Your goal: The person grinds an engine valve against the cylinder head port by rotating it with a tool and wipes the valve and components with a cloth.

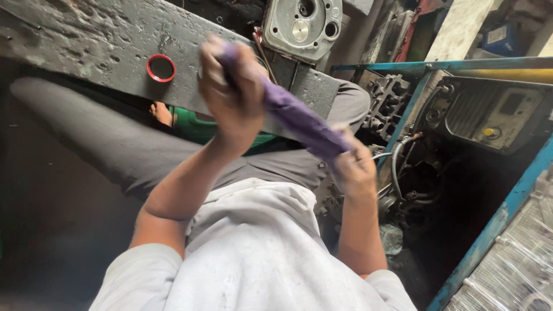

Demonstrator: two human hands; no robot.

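Observation:
A twisted purple cloth [299, 118] stretches between both hands above my lap. My left hand [233, 92] is raised and closed around its upper end. My right hand [354, 167] sits lower and grips the other end. Behind the hands runs a worn grey metal bench [103, 40], with a small red-rimmed ring [161, 68] on it and a silver metal engine head [302, 26] at its far edge. I sit with grey trousers and a white shirt, one bare foot visible under the bench.
A blue metal frame [495, 224] runs along the right side. Inside it sit a grey machine with a yellow knob [489, 112], hoses and dark engine parts [386, 95]. A green object [196, 124] lies under the bench. The floor at left is dark.

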